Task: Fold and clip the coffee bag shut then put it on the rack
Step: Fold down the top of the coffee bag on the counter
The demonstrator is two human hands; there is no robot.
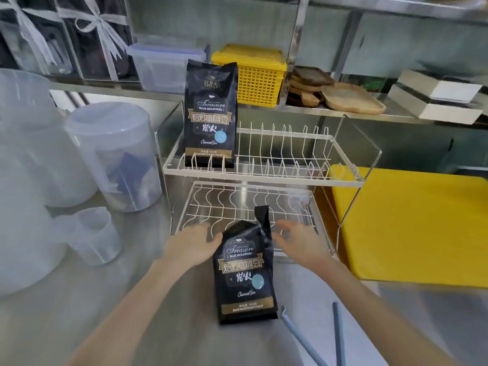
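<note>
A black coffee bag (244,276) stands on the steel counter just in front of the white wire rack (264,178), its top crumpled and unsealed. My left hand (194,245) is beside the bag's upper left, fingers apart, close to it or just touching. My right hand (301,240) hovers open at the bag's upper right, a small gap away. A second, identical coffee bag (210,114) stands upright at the left end of the rack's upper tier. A long blue-grey bag clip (335,336) lies open on the counter, right of the near bag.
Clear plastic pitchers (113,154) and a measuring cup (93,235) crowd the left of the counter. A yellow cutting board (412,225) lies to the right of the rack. The shelf behind holds a yellow basket (253,75), wooden trays (351,99) and a scale (435,96).
</note>
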